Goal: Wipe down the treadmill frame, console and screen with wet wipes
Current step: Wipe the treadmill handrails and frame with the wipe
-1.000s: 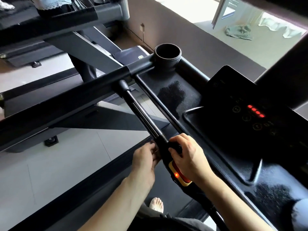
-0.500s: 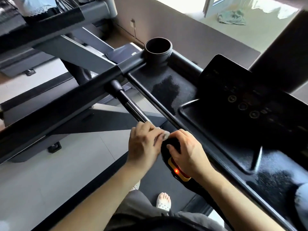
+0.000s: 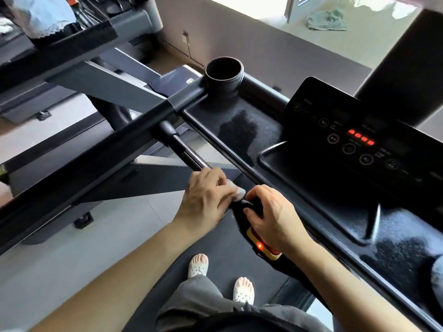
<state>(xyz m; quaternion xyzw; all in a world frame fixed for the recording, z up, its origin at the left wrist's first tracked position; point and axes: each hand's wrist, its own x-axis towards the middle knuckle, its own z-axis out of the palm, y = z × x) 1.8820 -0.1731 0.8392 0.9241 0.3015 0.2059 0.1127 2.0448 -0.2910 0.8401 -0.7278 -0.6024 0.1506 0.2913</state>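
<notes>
White wet wipe [image 3: 237, 191] shows as a small bunched wad at the centre of the frame, pressed onto the slim black handle bar [image 3: 189, 157] under the left hand [image 3: 206, 196]. That hand reaches over the bar from the left with its fingers curled round wipe and bar together; it is slightly blurred. Just to the right, touching the wipe, the right hand [image 3: 272, 213] grips the thicker black grip [image 3: 239, 210] of the same bar, fingers and thumb wrapped round it. Below this hand, an orange-edged panel with a glowing red lamp [image 3: 260, 246] sits on the grip.

Across the right half of the frame lies the dark console [image 3: 335, 121], a row of red lights [image 3: 361, 137] lit among its round buttons. Left of it the speckled tray [image 3: 266, 130] carries a darker patch, and a round cup holder [image 3: 224, 73] stands at the tray's upper corner. A long black frame rail [image 3: 96, 161] runs diagonally from the cup holder towards the left edge.

At lower centre two feet in white perforated slippers [image 3: 197, 266] stand on the grey belt [image 3: 215, 238]. A green cloth [image 3: 327, 20] lies on the pale floor at upper right.
</notes>
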